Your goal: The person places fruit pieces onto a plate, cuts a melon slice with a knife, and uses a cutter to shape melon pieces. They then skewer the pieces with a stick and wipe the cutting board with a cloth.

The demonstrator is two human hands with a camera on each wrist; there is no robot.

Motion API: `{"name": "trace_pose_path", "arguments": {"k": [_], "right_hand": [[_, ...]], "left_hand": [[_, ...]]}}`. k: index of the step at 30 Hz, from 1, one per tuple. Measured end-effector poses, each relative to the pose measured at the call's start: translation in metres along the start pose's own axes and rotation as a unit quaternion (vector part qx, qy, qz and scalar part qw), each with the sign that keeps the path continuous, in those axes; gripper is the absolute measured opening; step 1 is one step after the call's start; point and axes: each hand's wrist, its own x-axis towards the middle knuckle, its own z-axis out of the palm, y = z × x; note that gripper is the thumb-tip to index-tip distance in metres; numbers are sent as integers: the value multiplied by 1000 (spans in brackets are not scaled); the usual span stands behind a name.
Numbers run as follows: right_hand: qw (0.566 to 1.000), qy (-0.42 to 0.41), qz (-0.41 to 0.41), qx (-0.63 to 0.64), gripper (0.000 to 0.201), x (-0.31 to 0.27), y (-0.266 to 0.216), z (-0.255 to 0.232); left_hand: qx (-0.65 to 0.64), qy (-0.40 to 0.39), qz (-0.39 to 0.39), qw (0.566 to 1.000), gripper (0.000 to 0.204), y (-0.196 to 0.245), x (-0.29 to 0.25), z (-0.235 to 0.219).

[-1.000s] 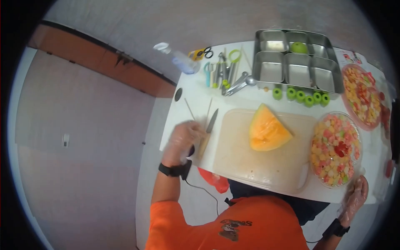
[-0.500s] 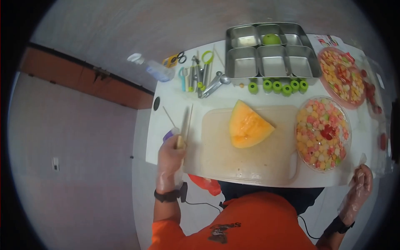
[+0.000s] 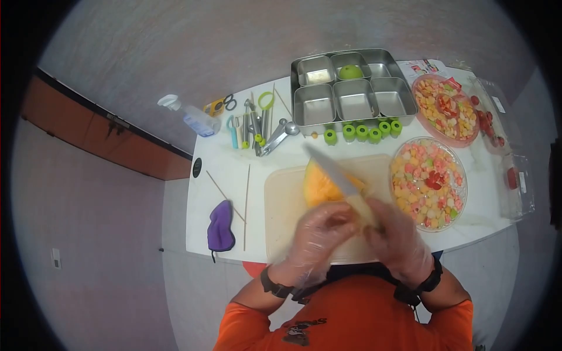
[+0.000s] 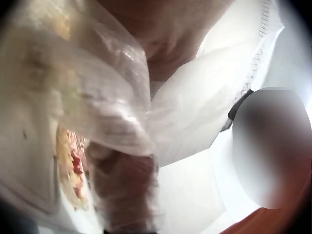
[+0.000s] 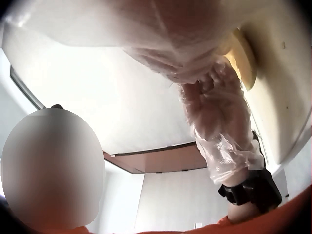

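In the head view, a knife (image 3: 336,175) with a pale handle is held above the cutting board (image 3: 284,205), its blurred blade slanting up and to the left over a wedge of orange-fleshed melon (image 3: 319,182). My right hand (image 3: 401,237), in a clear plastic glove, grips the handle. The gloved left hand (image 3: 316,237) has bent fingers right at the handle's other side; whether it still holds the knife I cannot tell. In the right wrist view the left palm (image 5: 219,107) shows, its fingertips partly covered by the right hand.
Right of the board stands a clear dish of cut fruit (image 3: 430,202), with a pink fruit tray (image 3: 430,126) behind. A steel tray (image 3: 297,124) with compartments, green cutters (image 3: 362,133) and measuring spoons (image 3: 281,134) lie at the back. At left are a purple pouch (image 3: 220,225) and thin sticks (image 3: 247,205).
The left hand has lifted the knife from the table's left side and brought it over the board. The right hand has come in from the far right onto the handle. The purple pouch is uncovered.
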Motion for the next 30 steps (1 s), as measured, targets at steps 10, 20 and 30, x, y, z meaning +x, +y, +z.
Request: {"name": "trace_pose_path", "arguments": {"k": [10, 20, 30], "right_hand": [[849, 29, 356, 390, 44, 23, 7, 16], [792, -28, 438, 424, 39, 10, -1, 3], [909, -29, 343, 233, 44, -43, 20, -23]], "left_hand": [[105, 31, -27, 994, 62, -13, 106, -81], [82, -124, -142, 979, 54, 5, 88, -68], [186, -117, -166, 961, 54, 26, 76, -46]]}}
